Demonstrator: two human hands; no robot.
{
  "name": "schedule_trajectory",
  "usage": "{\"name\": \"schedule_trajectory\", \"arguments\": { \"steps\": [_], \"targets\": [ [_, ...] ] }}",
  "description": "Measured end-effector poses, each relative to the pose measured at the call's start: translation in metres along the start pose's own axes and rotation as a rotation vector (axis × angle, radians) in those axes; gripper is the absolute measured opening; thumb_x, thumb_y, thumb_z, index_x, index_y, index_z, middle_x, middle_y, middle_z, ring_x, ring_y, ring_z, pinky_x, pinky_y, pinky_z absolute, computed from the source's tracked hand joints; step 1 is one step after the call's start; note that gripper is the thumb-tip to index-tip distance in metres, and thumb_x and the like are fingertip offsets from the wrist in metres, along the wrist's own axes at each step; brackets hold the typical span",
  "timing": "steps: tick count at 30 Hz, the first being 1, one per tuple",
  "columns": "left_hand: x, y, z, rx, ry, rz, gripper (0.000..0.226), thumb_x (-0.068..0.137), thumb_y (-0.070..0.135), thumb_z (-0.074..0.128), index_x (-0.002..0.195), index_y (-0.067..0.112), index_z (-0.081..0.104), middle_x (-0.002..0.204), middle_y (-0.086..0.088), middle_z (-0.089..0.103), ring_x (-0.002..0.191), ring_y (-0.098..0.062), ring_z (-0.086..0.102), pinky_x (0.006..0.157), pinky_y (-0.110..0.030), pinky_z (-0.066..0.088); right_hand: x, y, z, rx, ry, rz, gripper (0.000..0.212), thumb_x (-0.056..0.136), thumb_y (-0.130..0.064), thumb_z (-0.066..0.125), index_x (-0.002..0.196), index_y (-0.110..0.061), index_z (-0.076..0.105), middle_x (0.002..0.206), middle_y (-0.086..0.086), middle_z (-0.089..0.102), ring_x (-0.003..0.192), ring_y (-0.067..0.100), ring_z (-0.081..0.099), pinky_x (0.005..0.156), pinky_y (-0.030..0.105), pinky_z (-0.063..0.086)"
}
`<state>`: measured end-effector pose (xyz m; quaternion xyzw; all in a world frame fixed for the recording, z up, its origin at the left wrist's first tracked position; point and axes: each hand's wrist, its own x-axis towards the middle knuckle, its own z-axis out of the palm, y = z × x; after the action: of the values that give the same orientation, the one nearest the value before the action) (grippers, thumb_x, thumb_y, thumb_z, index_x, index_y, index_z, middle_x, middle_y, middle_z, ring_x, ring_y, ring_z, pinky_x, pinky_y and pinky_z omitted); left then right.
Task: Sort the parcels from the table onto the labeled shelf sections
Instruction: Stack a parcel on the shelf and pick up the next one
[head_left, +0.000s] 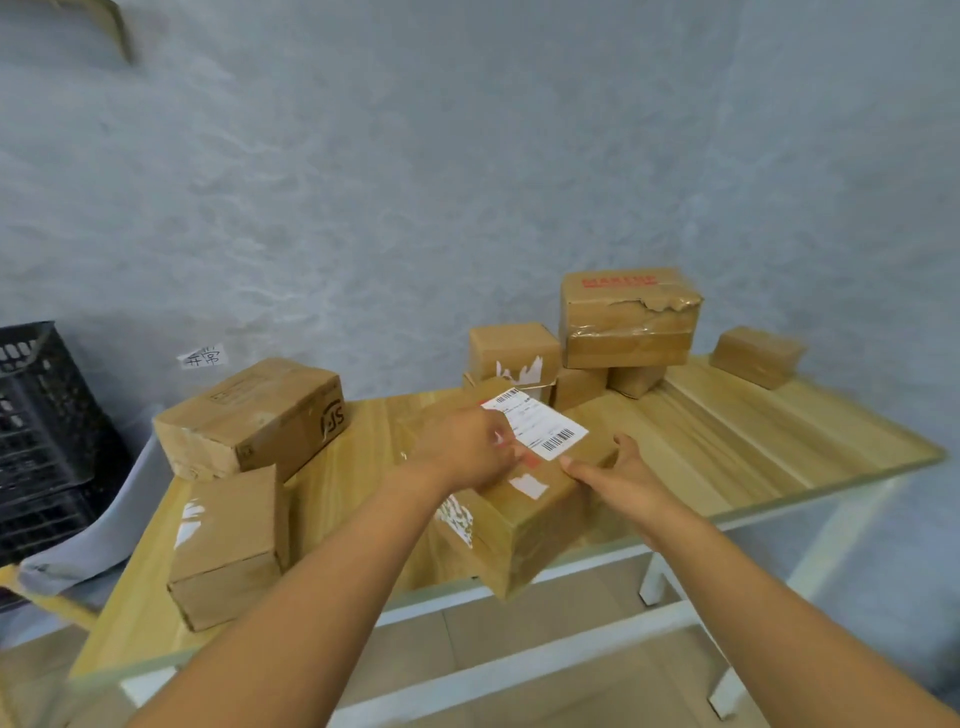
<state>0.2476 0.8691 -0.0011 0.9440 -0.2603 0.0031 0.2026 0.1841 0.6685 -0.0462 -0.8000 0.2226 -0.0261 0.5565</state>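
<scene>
1. I stand at a wooden table with a pale, streaked plank top and a white metal frame. Behind it is a mottled grey wall, and below it a beige tiled floor.
2. A small paper note with handwriting is stuck to the wall, low on the left. Further left a black plastic crate with a lattice side stands beside the table's end.
3. My left hand lies on top of a cardboard box, fingers curled and pinching at the near edge of its white shipping label, which carries two barcodes.
4. My right hand grips the box's right side, thumb on top and fingers wrapped round the far corner.
5. This box sits at the table's front edge, and its near corner juts out past the rim. Torn white scraps of old labels mark its top and left face.
6. To my left two more boxes sit near the front: a squat box with a torn white patch, and behind it a long box with a black logo on its end, touching it.
7. At the back by the wall is a stack of boxes; the top box has red print and crumpled clear tape.
8. A small box sits apart on the far right. The plank top between it and my hands is open.
</scene>
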Motion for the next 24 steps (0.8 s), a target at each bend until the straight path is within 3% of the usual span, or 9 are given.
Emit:
{"name": "schedule_trajectory", "arguments": {
  "steps": [2,4,7,10,13,17,20,24],
  "targets": [
    [0.008,-0.007,-0.002,0.065,0.103,-0.123,0.034,0.089,0.047,0.06,0.117,0.028,0.064,0.119,0.0,0.064,0.109,-0.024,0.059,0.083,-0.032,0.047,-0.003,0.007,-0.005,-0.002,-0.029,-0.024,0.07,0.081,-0.043,0.077,0.134,-0.021,0.037,0.128,-0.001,0.059,0.114,0.019,0.058,0.091,0.032,0.046],
    [0.011,-0.023,-0.004,0.099,0.127,-0.26,0.051,0.089,0.048,0.059,0.132,0.023,0.053,0.131,-0.009,0.054,0.12,-0.032,0.053,0.092,-0.036,0.044,-0.004,0.01,-0.013,0.0,-0.074,-0.038,0.068,0.079,-0.045,0.078,0.131,-0.023,0.042,0.118,-0.005,0.062,0.109,0.015,0.06,0.091,0.032,0.047],
    [0.01,-0.045,-0.008,-0.221,0.06,-0.457,0.069,0.089,0.048,0.064,0.144,0.013,0.042,0.144,-0.013,0.048,0.126,-0.032,0.05,0.097,-0.037,0.044,0.002,0.014,-0.028,-0.022,-0.148,-0.035,0.072,0.076,-0.043,0.081,0.134,-0.022,0.045,0.12,-0.003,0.065,0.112,0.017,0.062,0.102,0.041,0.048],
    [0.0,-0.054,-0.007,-0.529,-0.048,-0.586,0.055,0.089,0.053,0.062,0.128,0.014,0.055,0.128,-0.008,0.06,0.108,-0.025,0.058,0.088,-0.04,0.051,0.008,0.015,-0.036,0.027,-0.172,-0.022,0.072,0.078,-0.037,0.081,0.138,-0.023,0.044,0.123,-0.003,0.064,0.112,0.015,0.062,0.099,0.038,0.048],
    [-0.009,-0.056,-0.003,-0.628,-0.136,-0.625,0.045,0.089,0.054,0.061,0.115,0.018,0.06,0.113,-0.005,0.067,0.101,-0.023,0.064,0.093,-0.048,0.054,0.012,0.011,-0.034,0.009,-0.066,0.003,0.065,0.085,-0.042,0.072,0.137,-0.022,0.039,0.127,-0.002,0.06,0.109,0.021,0.06,0.092,0.041,0.049],
    [-0.013,-0.05,-0.005,-0.735,-0.222,-0.663,0.037,0.093,0.047,0.061,0.113,0.016,0.055,0.108,-0.007,0.066,0.097,-0.025,0.065,0.094,-0.049,0.052,0.01,0.0,-0.019,0.099,-0.239,0.184,0.042,0.094,-0.046,0.059,0.123,-0.017,0.051,0.112,0.006,0.068,0.098,0.035,0.068,0.077,0.057,0.059],
    [-0.013,-0.048,-0.008,-0.747,-0.186,-0.654,0.036,0.09,0.045,0.065,0.107,0.016,0.052,0.106,-0.008,0.065,0.096,-0.025,0.066,0.095,-0.049,0.053,0.011,-0.007,-0.013,0.12,-0.184,0.104,0.044,0.091,-0.042,0.064,0.127,-0.024,0.049,0.104,0.002,0.072,0.092,0.024,0.07,0.069,0.043,0.06],
    [-0.016,-0.051,-0.015,-0.79,-0.149,-0.584,0.063,0.081,0.054,0.073,0.128,0.019,0.049,0.12,-0.003,0.066,0.109,-0.024,0.065,0.1,-0.049,0.051,0.015,-0.016,-0.019,0.168,-0.063,-0.118,0.059,0.087,-0.036,0.071,0.136,-0.032,0.039,0.106,-0.013,0.066,0.078,0.003,0.07,0.052,0.02,0.051]
  ]
}}
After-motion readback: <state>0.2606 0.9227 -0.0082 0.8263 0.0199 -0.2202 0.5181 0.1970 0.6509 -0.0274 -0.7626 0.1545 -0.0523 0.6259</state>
